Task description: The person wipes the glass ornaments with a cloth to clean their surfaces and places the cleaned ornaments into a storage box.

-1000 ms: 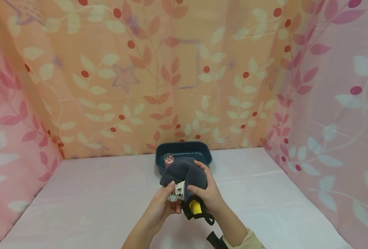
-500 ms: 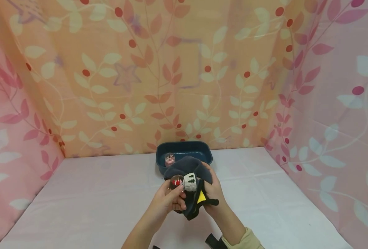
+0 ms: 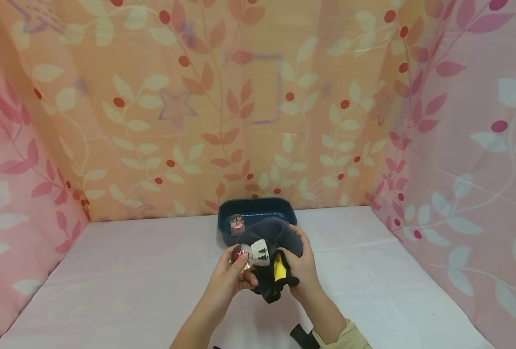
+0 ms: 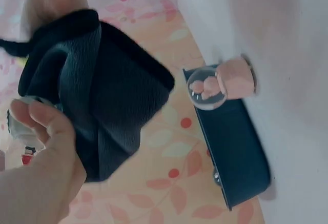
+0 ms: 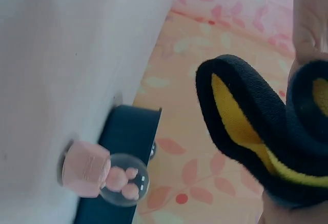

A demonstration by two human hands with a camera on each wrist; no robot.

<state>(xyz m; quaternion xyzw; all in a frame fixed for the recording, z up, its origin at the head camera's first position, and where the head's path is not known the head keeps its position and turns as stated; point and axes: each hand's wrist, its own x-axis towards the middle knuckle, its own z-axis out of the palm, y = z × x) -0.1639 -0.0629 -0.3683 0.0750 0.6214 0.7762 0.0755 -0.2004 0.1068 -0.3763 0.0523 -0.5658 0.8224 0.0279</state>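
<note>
My left hand holds a snow globe by its clear dome, thumb in front. The globe lies sideways, its white base with dark green trees pointing right toward the cloth. A red and white figure shows inside the dome in the left wrist view. My right hand grips a folded dark grey cloth with black edging and a yellow lining. The cloth hangs behind and below the globe's base; whether they touch is unclear. In the right wrist view, the right hand is mostly out of frame.
A dark blue bin stands at the back, with a pink-based snow globe in its left part. Another pink snow globe stands on the table before the bin, hidden in the head view. Floral curtains surround the white table.
The snow globe's base has come out from against the cloth, and its tree pattern now faces up. The right thumb and cloth have shifted, and the cloth has moved slightly right.
</note>
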